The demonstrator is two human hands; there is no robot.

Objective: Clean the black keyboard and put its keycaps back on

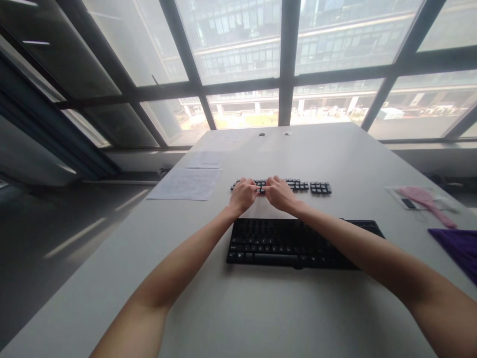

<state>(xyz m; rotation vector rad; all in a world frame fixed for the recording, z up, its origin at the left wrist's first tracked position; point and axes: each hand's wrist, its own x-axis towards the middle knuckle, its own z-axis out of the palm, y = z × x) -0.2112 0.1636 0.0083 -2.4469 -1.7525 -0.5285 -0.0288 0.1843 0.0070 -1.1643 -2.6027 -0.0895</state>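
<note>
Keycaps [298,186] lie under both hands' fingertips [263,187].

No legible txt: print on paper sheets [185,184] too faint, keyboard [283,243] key legends too small.

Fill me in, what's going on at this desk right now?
A person has both hands on rows of loose black keycaps laid out on the white table beyond a black keyboard. The left hand and right hand meet at the middle of the rows, fingers down on the caps; whether either is pinching one can't be told. Left of the caps lie sheets of paper. At the right edge are a pink tool on a clear bag and a purple cloth.
</note>
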